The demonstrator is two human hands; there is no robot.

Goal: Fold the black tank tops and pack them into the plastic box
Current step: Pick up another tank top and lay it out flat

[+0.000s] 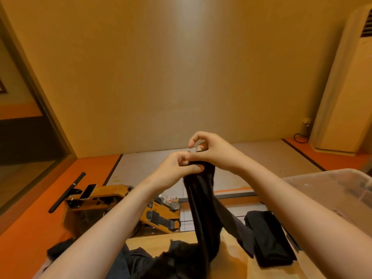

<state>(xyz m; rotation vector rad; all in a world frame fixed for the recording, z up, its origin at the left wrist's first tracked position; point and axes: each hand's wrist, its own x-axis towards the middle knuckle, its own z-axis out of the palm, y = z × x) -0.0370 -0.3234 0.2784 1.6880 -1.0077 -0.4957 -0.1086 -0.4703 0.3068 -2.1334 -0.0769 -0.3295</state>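
You hold one black tank top (203,198) up in front of you, above the far edge of the table (233,252). Your left hand (177,170) has its grip clamped on the bunched upper end of the cloth, thumb pressed across curled fingers. Your right hand (211,153), touching the left at its two o'clock, pinches a thin bit of the same cloth between thumb and forefinger, so that grip is clamped on the tank top too. The garment hangs toward six o'clock in a narrow, twisted length, and its lower end runs into a heap of dark clothes (161,262) on the near part of the table. At four o'clock from the hanging cloth, a folded black top (269,238) lies flat on the table, just beside the plastic box (332,190), which stands at three o'clock; its cloudy wall hides whatever is inside. On the floor beyond the table, at nine o'clock, stands a wooden machine (112,195) with a phone (88,191) propped on it and a water bottle (169,200) lying on its nearer end.
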